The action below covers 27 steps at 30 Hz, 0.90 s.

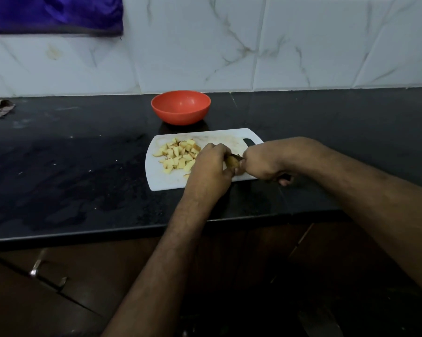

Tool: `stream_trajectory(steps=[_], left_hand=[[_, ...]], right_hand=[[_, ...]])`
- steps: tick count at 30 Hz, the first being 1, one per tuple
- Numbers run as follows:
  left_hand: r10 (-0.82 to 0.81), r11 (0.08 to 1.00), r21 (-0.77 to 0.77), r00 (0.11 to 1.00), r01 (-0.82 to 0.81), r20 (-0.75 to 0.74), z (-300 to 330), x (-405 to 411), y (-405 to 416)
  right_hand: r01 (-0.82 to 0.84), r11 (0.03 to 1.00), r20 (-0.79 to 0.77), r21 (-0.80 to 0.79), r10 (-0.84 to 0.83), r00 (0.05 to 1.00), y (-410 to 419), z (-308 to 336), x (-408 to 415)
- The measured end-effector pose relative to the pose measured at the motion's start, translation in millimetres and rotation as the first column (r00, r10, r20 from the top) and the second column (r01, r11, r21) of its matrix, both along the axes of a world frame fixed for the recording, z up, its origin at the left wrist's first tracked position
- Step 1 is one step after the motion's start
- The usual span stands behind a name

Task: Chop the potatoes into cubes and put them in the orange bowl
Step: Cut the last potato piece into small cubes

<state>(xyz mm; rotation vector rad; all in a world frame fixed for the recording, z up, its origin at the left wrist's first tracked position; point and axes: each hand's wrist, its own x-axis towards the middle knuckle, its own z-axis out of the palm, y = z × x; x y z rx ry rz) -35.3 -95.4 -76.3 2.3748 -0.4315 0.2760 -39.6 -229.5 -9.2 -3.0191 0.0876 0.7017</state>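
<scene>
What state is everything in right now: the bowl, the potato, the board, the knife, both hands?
orange bowl: upright, empty, behind the board.
cutting board: flat on the counter, carrying potato.
potato cubes: cut, piled on the board's left part.
potato piece: uncut, held on the board.
knife: blade at the potato piece.
left hand: holds the potato piece.
right hand: grips the knife handle.

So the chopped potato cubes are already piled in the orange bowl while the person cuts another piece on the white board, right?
Not quite. The head view shows the potato cubes piled on the white board; the orange bowl looks empty. The rest holds.
</scene>
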Motion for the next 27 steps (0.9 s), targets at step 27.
stream_trajectory(steps=[27], left_hand=[[0.006,1.000,0.001,1.000,-0.006,-0.018,0.3,-1.5,4.4]], right_hand=[[0.019,0.999,0.161,0.035,-0.024,0.987,-13.0,10.9,-93.7]])
